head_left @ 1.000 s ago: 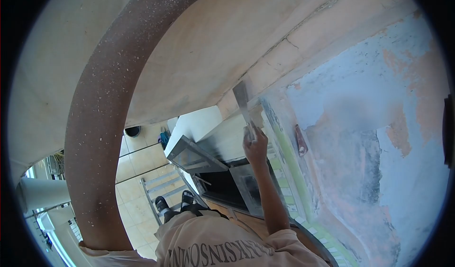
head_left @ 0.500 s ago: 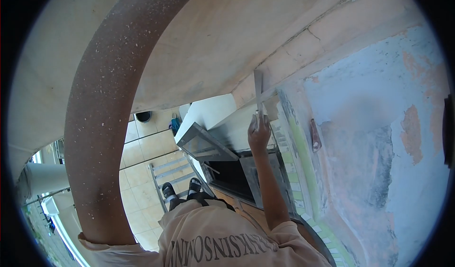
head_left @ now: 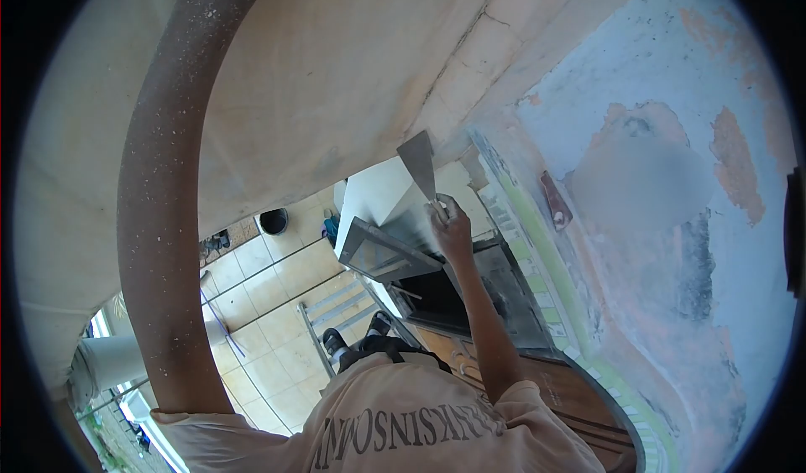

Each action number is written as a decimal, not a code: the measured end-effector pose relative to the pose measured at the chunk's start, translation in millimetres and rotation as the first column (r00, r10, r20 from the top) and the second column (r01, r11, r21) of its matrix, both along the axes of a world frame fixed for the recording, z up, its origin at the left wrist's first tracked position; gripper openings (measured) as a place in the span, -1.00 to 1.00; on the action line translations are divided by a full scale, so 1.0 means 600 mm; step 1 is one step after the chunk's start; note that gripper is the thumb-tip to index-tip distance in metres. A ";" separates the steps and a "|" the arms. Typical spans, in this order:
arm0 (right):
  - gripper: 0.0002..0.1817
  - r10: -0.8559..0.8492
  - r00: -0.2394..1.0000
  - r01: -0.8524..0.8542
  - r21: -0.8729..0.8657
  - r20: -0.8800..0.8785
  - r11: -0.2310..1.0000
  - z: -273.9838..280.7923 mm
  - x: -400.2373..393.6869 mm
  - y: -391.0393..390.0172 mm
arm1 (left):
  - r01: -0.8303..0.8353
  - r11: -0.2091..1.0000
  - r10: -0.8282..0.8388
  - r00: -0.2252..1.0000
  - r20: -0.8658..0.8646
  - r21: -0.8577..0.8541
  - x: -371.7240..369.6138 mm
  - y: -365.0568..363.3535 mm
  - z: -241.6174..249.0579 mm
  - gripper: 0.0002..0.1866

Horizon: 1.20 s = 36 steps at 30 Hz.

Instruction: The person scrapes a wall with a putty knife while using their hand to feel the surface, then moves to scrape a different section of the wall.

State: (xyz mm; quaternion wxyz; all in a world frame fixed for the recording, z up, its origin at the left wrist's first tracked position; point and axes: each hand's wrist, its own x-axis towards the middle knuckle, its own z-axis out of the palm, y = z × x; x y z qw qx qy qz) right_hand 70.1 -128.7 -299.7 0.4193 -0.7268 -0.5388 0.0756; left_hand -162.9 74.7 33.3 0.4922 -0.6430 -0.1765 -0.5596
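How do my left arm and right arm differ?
Your left arm leaves the picture's top, its hand unseen; on your right arm, the right hand holds a scraper. The left arm looks larger, with white specks; the right arm looks smaller, without clear specks. Both emerge from pale sleeves.

Head camera: worn above the shirt (head_left: 403, 431), aimed forward and down past it.
Left arm (head_left: 164, 263): seen left of shirt, very near lens, hand cut off by view edge.
Scraper (head_left: 417, 158): framed beyond shirt, at mid-range.
Floor tiles (head_left: 277, 347): seen beyond and left of shirt, well below.
Wall (head_left: 579, 78): taken in right of shirt.
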 end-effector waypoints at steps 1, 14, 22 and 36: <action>-0.65 0.039 0.995 -0.037 0.030 -0.092 0.999 -0.008 -0.007 -0.014 | -0.008 1.000 0.008 1.000 -0.008 0.009 0.000 0.001 0.001 -0.82; -0.67 0.259 0.952 -0.294 -0.249 -0.166 0.923 0.012 -0.012 -0.238 | -0.040 0.995 0.031 0.994 -0.107 -0.086 0.001 -0.018 0.013 -0.76; -0.71 0.229 0.700 -0.134 0.190 -0.677 0.973 0.044 -0.008 -0.199 | -0.033 0.992 0.014 0.988 -0.152 -0.124 0.013 -0.016 0.015 -0.71; -0.45 0.365 0.643 -0.145 0.361 -0.673 0.921 0.054 0.006 -0.107 | -0.064 0.969 -0.073 0.850 -0.521 -0.240 0.120 -0.033 0.020 -0.46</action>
